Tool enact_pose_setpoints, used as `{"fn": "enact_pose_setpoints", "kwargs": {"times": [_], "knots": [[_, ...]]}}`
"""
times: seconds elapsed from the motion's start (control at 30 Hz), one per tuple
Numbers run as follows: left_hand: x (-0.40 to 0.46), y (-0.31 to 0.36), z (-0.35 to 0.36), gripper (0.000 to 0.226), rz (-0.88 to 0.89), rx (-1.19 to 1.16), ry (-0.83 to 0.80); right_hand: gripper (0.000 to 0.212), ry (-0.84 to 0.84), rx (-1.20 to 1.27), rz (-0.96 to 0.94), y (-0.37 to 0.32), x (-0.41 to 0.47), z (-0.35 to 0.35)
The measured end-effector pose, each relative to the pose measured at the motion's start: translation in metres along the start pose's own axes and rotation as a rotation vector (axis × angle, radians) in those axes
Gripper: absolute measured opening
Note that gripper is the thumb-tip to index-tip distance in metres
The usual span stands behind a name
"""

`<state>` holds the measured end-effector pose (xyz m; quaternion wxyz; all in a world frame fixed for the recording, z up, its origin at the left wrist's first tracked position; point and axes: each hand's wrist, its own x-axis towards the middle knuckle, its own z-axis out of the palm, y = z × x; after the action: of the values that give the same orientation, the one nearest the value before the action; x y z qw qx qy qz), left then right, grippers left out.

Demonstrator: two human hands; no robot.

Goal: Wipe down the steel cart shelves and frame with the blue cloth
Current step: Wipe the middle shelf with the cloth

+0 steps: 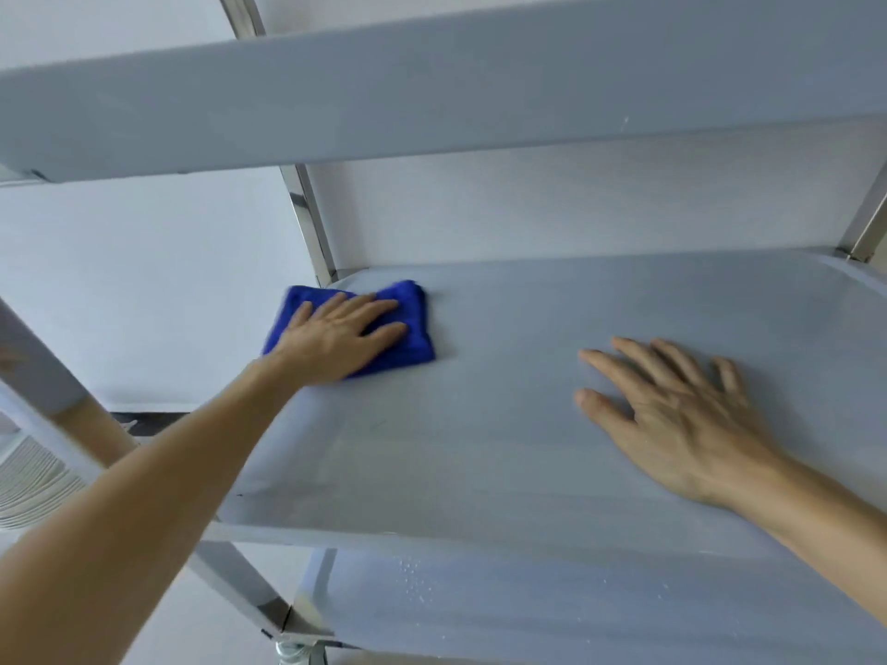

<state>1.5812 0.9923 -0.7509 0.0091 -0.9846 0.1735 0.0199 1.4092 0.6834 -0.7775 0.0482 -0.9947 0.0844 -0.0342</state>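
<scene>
The blue cloth, folded into a rough rectangle, lies flat on the middle shelf of the steel cart, at the shelf's far left corner, just beside the upright post that rises there. The left hand lies palm-down on top of it, fingers straight and slightly spread, pressing the cloth against the steel rather than curling round it; blue shows past the fingertips and at both sides of the hand. The right hand rests palm-down on the bare steel toward the right side of the same shelf, well apart from the cloth, fingers extended and fanned, holding nothing. Above both hands runs the front edge of the top shelf, crossing the whole view. Below the near edge of the middle shelf the bottom shelf shows, with small water droplets scattered on its surface. A second post stands at the far right corner, and a white wall fills the background to the left.
</scene>
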Motion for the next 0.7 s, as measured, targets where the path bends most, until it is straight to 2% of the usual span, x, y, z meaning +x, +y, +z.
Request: {"fn": "enact_pose_setpoints", "kwargs": {"times": [0.07, 0.13, 0.23, 0.3, 0.47, 0.57, 0.7], "knots": [[0.003, -0.009, 0.001, 0.058, -0.116, -0.012, 0.02, 0.075, 0.0, 0.016, 0.003, 0.0, 0.002, 0.001], [-0.003, 0.001, 0.002, 0.055, -0.149, -0.012, 0.0, 0.074, -0.013, 0.033, 0.008, 0.002, 0.003, -0.001], [-0.038, 0.014, 0.002, 0.073, -0.044, 0.078, -0.06, 0.072, -0.034, 0.048, 0.009, 0.003, 0.002, -0.002], [-0.075, 0.012, 0.005, 0.082, 0.02, 0.029, -0.032, 0.071, -0.037, 0.057, 0.013, 0.003, 0.002, -0.003], [-0.156, -0.008, 0.01, 0.063, 0.202, -0.079, 0.102, 0.073, -0.04, 0.066, 0.011, 0.005, 0.002, -0.001], [-0.183, -0.015, 0.017, 0.056, 0.248, -0.028, 0.255, 0.076, -0.032, 0.077, 0.01, 0.004, 0.002, 0.001], [-0.205, 0.004, 0.052, 0.055, 0.246, 0.09, 0.629, 0.065, -0.01, 0.067, 0.002, 0.0, 0.004, 0.004]]}}
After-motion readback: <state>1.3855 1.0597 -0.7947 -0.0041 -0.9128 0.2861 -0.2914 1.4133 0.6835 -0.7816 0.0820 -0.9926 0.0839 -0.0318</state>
